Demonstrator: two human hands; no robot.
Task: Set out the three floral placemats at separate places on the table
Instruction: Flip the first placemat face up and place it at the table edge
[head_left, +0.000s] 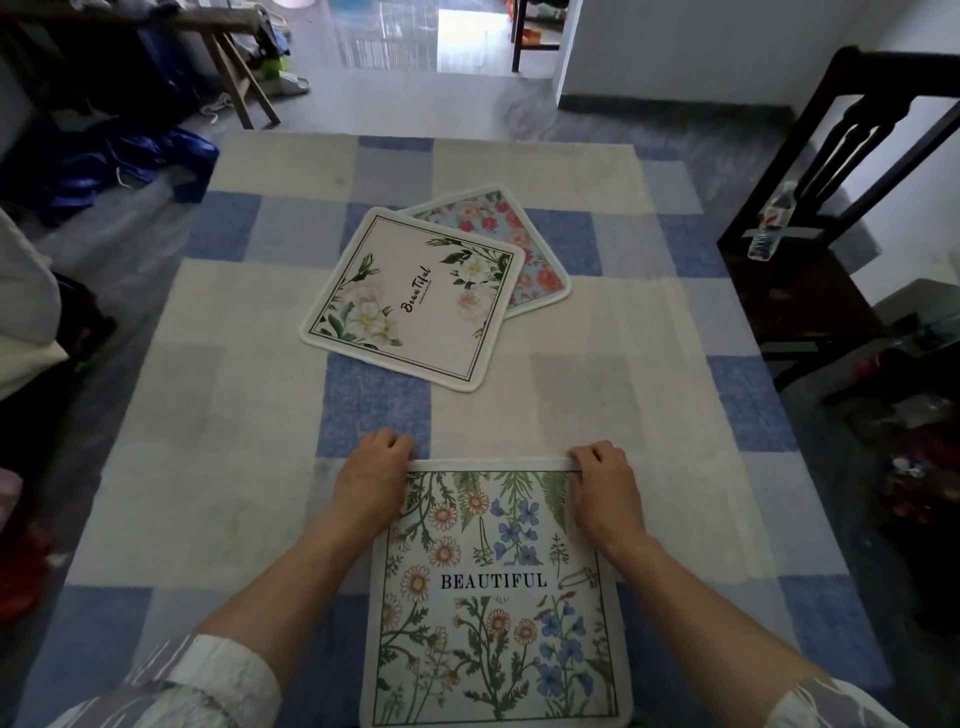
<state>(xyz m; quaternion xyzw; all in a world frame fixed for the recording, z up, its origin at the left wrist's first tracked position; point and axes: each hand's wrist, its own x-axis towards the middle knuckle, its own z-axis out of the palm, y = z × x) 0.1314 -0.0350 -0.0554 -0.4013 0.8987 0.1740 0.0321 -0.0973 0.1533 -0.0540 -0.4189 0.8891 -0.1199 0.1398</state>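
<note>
Both hands are on the nearest mat. The left hand (371, 467) pinches the far left corner of the wildflower placemat (498, 597), and the right hand (605, 483) pinches its far right corner, fingers curled over the edge. The mat lies flat on the desk (234, 441) between the forearms. Well beyond the fingertips, the cream rose placemat (415, 296) lies askew, overlapping the pink-blossom placemat (524, 244). Off past the right hand is a dark chair (831, 208) with a plastic bottle (774, 223) by its backrest. Past the left hand, blue cloth (104, 161) is heaped on the floor.
</note>
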